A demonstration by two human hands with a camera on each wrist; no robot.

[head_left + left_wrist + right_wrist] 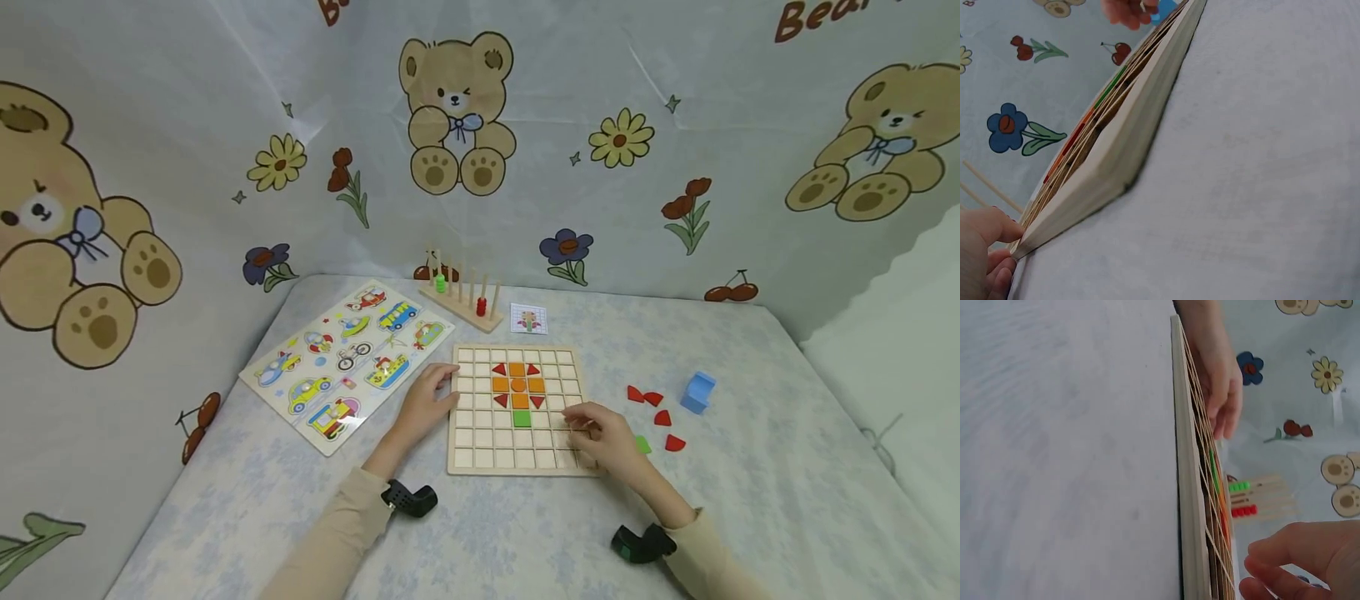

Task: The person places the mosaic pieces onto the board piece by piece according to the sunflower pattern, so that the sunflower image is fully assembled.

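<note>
A wooden grid board [468, 437] lies in the middle of the table. Orange squares [516, 368], red corner pieces [533, 369] and one green square [522, 418] sit in its cells. My left hand [423, 402] holds the board's left edge; in the left wrist view the thumb [1004, 226] lies at the rim with curled fingers below. Over the board's right side hovers my right hand [603, 437], loosely curved, thumb and index close together. No piece shows between them in the right wrist view.
Several loose red pieces [675, 443] and a green piece [643, 445] lie right of the board, near a blue box [697, 392]. Behind stand a pattern card [528, 318] and a wooden peg rack [461, 304]. A vehicle puzzle board [348, 358] lies at left.
</note>
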